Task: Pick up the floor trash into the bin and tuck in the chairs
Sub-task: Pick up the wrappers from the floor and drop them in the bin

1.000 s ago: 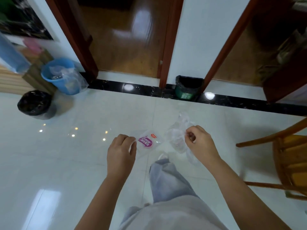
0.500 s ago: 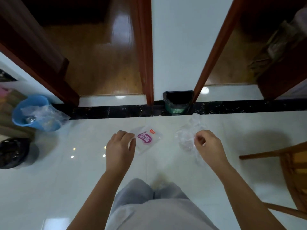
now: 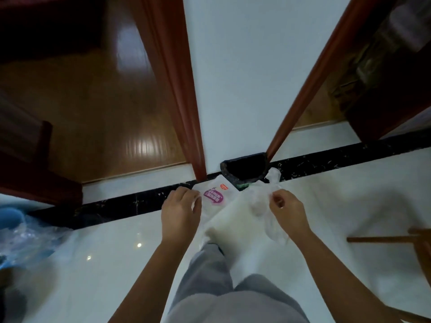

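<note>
White floor (image 3: 116,264): two wrappers, one bin (image 3: 242,170).
</note>
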